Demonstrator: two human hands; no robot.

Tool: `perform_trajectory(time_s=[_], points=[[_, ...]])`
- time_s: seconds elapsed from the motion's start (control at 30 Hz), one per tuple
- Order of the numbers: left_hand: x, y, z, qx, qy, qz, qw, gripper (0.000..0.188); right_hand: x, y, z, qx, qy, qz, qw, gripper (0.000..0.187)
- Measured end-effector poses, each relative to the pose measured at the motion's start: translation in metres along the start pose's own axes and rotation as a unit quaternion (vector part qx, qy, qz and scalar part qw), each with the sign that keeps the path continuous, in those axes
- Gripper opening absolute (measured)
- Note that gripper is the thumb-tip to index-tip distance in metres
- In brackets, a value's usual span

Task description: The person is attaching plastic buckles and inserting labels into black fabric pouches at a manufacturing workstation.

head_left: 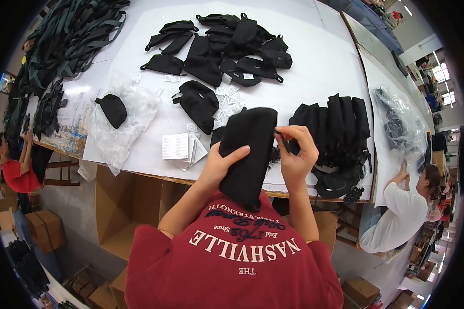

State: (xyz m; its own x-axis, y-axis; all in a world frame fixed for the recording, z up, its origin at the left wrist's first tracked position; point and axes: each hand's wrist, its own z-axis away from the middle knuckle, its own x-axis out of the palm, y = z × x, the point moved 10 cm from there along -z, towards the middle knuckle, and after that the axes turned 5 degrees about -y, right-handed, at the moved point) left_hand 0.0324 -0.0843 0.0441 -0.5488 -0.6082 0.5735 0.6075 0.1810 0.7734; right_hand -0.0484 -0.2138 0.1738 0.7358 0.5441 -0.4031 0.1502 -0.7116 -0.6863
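A black fabric pouch (250, 149) stands tilted in front of my chest, above the table's near edge. My left hand (222, 166) grips it from the left, the thumb lying across its front. At the pouch's upper right edge, my right hand (298, 149) is closed in a pinch; the small dark bit between its fingertips is too small to name. Beyond the pouch lies another black pouch (197, 105) with a small light mark. White printed cards (176, 147) and small white labels (229, 100) lie left of and behind the held pouch.
Black pouches (216, 46) are heaped at the back of the white table (314, 46). More stand in a stacked row (335, 123) at right. A clear plastic bag (131, 108) lies at left under a black pouch, near dark straps (72, 41). Co-workers sit on both sides.
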Motion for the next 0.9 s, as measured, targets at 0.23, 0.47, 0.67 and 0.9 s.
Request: perform_trajectory(time_s=[0.23,0.47,0.67,0.9], points=[[-0.037,0.006,-0.024,0.022,0.058,0.072,0.996,0.039,0.046,0.002,0.029,0.124,-0.214,-0.14,0.959,0.016],[-0.05,0.017,-0.027,0.052,0.061,0.114,0.99,0.034,0.067,-0.003,0.056,0.168,-0.317,-0.253,0.898,0.012],[-0.05,0.024,-0.017,0.091,0.121,0.089,0.984,0.039,0.027,-0.003,0.031,0.049,-0.192,0.059,0.978,0.045],[-0.021,-0.011,-0.013,0.01,-0.034,0.187,0.982,0.046,0.047,-0.01,0.035,-0.013,-0.255,0.139,0.957,0.063]])
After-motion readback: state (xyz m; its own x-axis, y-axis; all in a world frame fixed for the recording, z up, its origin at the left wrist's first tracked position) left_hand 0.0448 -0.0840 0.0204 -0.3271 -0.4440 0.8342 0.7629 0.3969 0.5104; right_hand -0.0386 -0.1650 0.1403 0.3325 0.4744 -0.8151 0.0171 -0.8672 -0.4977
